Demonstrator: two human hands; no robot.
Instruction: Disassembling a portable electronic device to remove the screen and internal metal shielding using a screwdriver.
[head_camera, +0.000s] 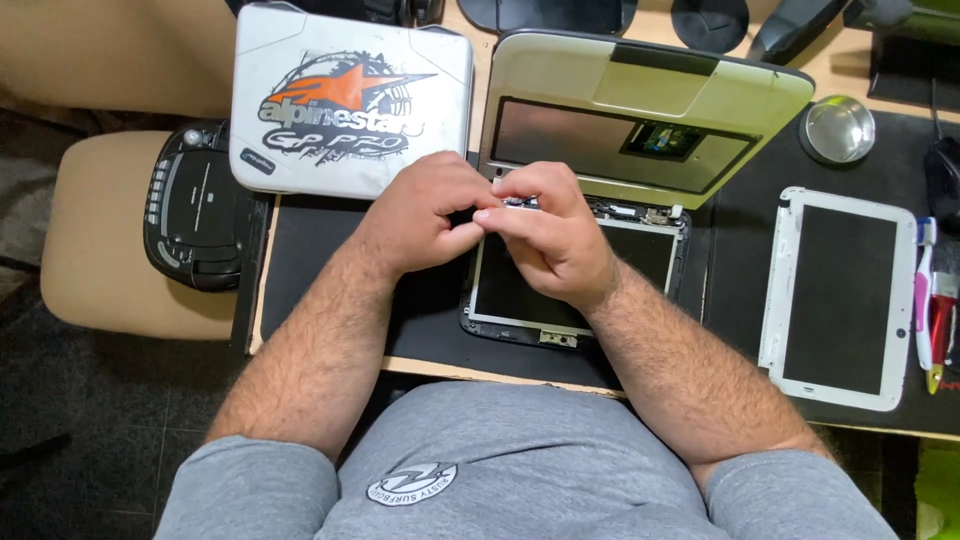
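Observation:
My left hand (425, 215) and my right hand (550, 235) meet fingertip to fingertip above an opened tablet (520, 300) lying on the black mat. Between the fingertips sits a small dark part (515, 203), pinched by both hands; its shape is too small to tell. The tablet's inner panel and frame show under my right hand. Its detached silver back cover (640, 110) lies just behind, inner side up.
A white laptop-like case with a sticker (350, 100) lies at the back left. A black disc player (195, 205) rests on a beige chair. A white-framed tablet (840, 295), a round metal dish (837, 130) and toothbrush-like tools (930, 300) sit at right.

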